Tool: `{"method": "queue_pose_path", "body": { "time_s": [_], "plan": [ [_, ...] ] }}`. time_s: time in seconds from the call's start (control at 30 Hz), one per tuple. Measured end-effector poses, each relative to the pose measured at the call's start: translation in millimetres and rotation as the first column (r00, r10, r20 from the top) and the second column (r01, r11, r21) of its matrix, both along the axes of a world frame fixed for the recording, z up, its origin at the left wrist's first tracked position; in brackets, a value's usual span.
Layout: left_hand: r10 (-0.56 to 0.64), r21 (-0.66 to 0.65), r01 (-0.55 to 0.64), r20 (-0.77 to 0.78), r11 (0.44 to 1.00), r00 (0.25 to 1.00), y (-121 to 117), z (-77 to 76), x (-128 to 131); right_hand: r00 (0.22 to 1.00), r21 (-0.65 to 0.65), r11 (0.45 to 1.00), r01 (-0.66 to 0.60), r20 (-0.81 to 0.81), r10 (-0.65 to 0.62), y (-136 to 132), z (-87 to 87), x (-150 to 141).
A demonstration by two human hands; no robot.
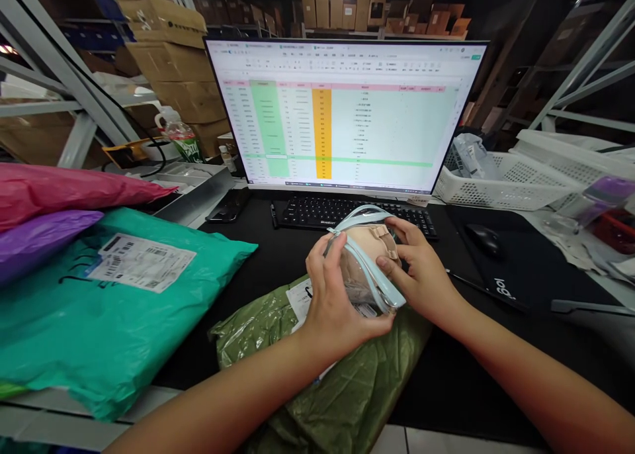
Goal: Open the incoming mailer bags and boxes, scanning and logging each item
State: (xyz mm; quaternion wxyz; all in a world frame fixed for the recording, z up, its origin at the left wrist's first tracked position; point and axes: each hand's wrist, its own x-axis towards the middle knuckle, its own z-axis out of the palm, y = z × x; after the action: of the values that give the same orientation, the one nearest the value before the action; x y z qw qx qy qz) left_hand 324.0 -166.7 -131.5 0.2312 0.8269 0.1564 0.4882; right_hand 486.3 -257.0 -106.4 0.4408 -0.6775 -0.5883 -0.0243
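Between my hands is a clear zip pouch (358, 276) with a light blue zip edge, its top spread apart. Folded beige fabric (370, 239) shows inside it. My left hand (333, 295) grips the pouch's near left side, thumb at the zip's lower corner. On the far right side, my right hand (415, 262) pinches the rim by the beige fabric. Under the pouch lies an olive green plastic mailer bag (347, 401) with a white label (299, 299), partly covered by my left hand and the pouch.
A monitor (342, 130) showing a spreadsheet stands behind a black keyboard (317, 212). Teal (149, 321), purple (44, 239) and pink mailers (64, 192) pile at left. To the right are a mouse (483, 239), a thin dark stick (489, 290) and a white basket (506, 182).
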Motion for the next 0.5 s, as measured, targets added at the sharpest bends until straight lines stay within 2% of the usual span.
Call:
{"method": "queue_pose_path", "body": {
  "time_s": [0.13, 0.23, 0.33, 0.43, 0.5],
  "plan": [
    [0.001, 0.020, -0.002, 0.010, 1.000, 1.000, 0, -0.6, 0, 1.000, 0.004, 1.000, -0.006, -0.008, 0.006, 3, -0.7, 4],
    [0.016, 0.018, -0.016, 0.001, 1.000, 1.000, 0, 2.0, 0, 0.998, 0.025, 0.999, -0.039, -0.050, 0.040, 1, 6.0, 5],
    [0.063, -0.038, -0.063, -0.019, 0.997, 0.998, 3, 7.0, -1, 0.975, 0.054, 0.997, -0.054, -0.212, 0.065, -7, 19.6, 8],
    [0.105, -0.071, -0.106, -0.008, 0.992, 0.994, 11, 8.1, 0, 0.857, 0.172, 0.984, 0.045, -0.514, 0.050, -17, 36.5, 18],
    [0.086, 0.009, -0.086, 0.047, 0.996, 0.995, 16, 3.9, 0, 0.759, 0.320, 0.934, 0.161, -0.645, 0.090, -23, 48.1, 29]
  ]
}}
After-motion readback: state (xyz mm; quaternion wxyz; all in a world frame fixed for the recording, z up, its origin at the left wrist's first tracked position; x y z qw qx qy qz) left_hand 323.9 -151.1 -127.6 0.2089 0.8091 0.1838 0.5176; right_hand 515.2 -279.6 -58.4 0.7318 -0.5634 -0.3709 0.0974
